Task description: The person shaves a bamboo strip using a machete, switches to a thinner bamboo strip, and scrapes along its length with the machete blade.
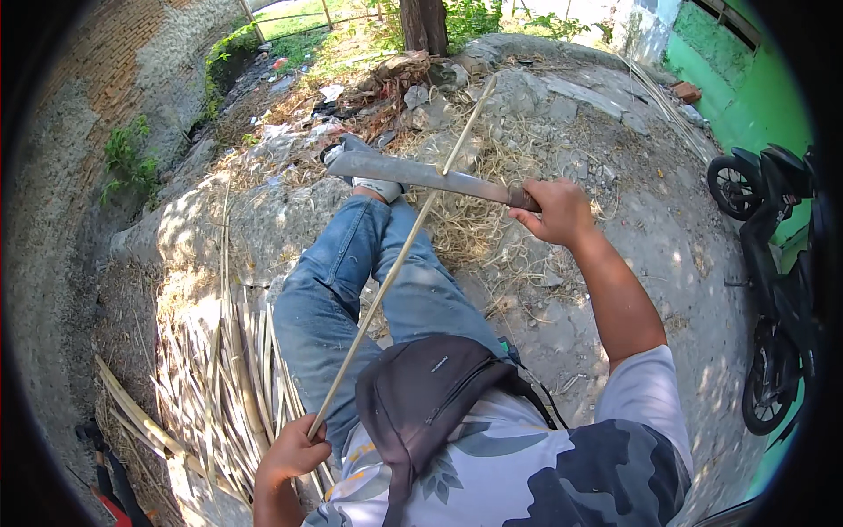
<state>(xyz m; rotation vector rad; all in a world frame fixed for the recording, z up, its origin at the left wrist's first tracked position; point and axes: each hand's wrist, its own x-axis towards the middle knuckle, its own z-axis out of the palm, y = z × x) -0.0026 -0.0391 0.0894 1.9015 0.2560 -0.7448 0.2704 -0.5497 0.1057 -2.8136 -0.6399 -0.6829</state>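
My right hand (558,212) is closed round the handle of a machete (395,171), whose broad grey blade points left over my shins. A long thin bamboo strip (379,297) slants from my lap up to the far right. Near its lower end my left hand (296,448) grips it, fingers wrapped round. The blade crosses the strip in its upper part and hides a short stretch of it; whether the edge bites into it I cannot tell. My legs in blue jeans (329,272) stretch out below the strip.
Many split bamboo strips (233,386) lie in a pile left of my legs. Pale shavings (474,230) litter the ground beyond. A black motorcycle (773,263) stands at the right by a green wall (724,83). A tree trunk (423,26) rises at the far side.
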